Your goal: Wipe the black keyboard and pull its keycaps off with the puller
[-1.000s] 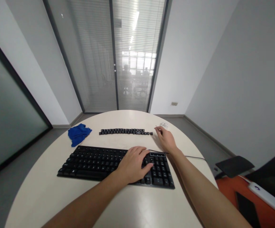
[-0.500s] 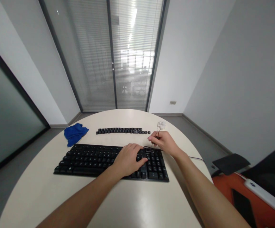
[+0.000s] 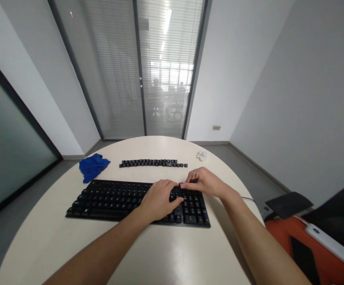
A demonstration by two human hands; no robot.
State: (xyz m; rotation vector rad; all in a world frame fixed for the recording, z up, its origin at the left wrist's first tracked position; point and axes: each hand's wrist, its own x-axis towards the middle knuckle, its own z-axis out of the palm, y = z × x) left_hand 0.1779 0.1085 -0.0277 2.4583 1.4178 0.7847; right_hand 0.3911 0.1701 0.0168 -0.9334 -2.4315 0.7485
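Observation:
A black keyboard (image 3: pixel 112 200) lies in front of me on the table. My left hand (image 3: pixel 160 200) rests flat on its right half, fingers stretched out and thumb apart, and covers some of the keys. My right hand (image 3: pixel 203 182) is at the keyboard's upper right corner, thumb and fingers pinched close to the top edge. What the pinch holds, if anything, is too small and hidden to make out. Beyond the keyboard, loose black keycaps (image 3: pixel 148 162) stand in rows.
A crumpled blue cloth (image 3: pixel 94 167) lies at the left, and a crumpled white tissue (image 3: pixel 202 156) at the back right of the round table (image 3: pixel 172 253). A cable (image 3: pixel 249 198) runs off the right edge. An orange chair (image 3: pixel 278 237) with a white power strip (image 3: pixel 332 245) stands at the right.
My right hand has come down and nearer, from above the keyboard's back edge onto its upper right corner. A thin thing seen at its fingers before no longer shows. My left hand stays put.

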